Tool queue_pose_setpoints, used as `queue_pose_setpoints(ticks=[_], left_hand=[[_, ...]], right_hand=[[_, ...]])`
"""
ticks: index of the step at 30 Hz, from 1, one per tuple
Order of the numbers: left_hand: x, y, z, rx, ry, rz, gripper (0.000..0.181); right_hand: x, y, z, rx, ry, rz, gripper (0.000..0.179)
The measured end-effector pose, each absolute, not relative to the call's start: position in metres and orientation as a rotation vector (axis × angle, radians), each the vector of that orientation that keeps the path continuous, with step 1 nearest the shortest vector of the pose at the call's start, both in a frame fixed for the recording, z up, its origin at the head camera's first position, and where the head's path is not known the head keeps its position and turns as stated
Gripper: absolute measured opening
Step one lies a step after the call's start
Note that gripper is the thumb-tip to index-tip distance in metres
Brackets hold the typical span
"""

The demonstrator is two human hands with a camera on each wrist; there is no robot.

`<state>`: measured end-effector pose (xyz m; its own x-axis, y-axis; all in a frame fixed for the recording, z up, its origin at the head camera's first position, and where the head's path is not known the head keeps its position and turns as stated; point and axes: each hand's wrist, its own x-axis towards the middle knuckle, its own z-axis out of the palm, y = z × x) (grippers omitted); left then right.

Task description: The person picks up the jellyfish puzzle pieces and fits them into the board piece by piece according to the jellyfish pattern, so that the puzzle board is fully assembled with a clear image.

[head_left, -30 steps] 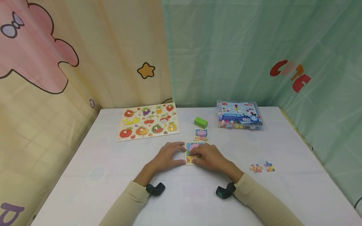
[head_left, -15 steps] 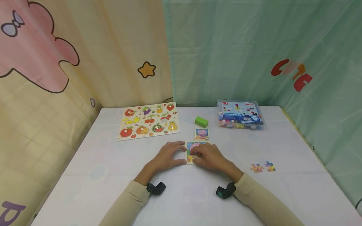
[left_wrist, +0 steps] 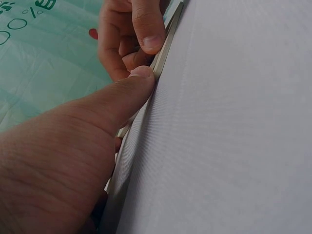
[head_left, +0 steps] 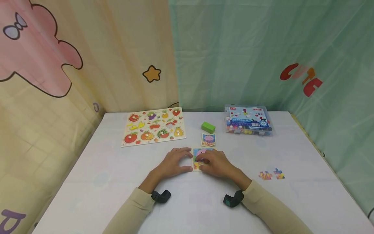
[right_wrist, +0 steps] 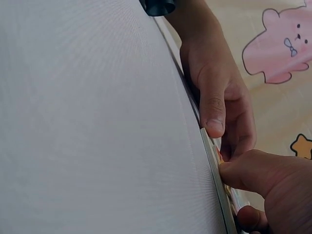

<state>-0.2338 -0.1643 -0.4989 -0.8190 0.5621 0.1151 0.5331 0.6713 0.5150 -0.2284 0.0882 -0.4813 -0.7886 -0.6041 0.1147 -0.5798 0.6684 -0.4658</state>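
A small square jigsaw board [head_left: 195, 159] with a pink cartoon character lies flat before the person. Along its left side the left hand [head_left: 172, 164] grips it, thumb near the lower corner and fingertips at the upper one. The right hand [head_left: 217, 163] covers the board's right part, its thumb and curled fingers pinching a jigsaw piece [right_wrist: 228, 191] low against the board and mostly hidden under them. In the left wrist view, the left thumb presses the thin edge of the board [left_wrist: 168, 41]. Two loose jigsaw pieces [head_left: 265, 175] lie off to the right.
Behind the board lie a small picture card [head_left: 208, 140] and a green block [head_left: 208, 127]. A fruit peg puzzle [head_left: 154, 126] is at the back left, a clear plastic box of colored beads [head_left: 248, 120] at the back right. Curtains [head_left: 228, 58] hang behind the table.
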Motion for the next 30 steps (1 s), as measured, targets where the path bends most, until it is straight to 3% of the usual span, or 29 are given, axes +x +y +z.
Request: queue_pose_setpoints(ticks=[30], left_hand=[[-0.2331,-0.1626,-0.4969,0.924,2.831,0.825,0.046]], right_hand=[[-0.2271,0.0868,-0.4844,-1.040,2.878,-0.739,0.028]])
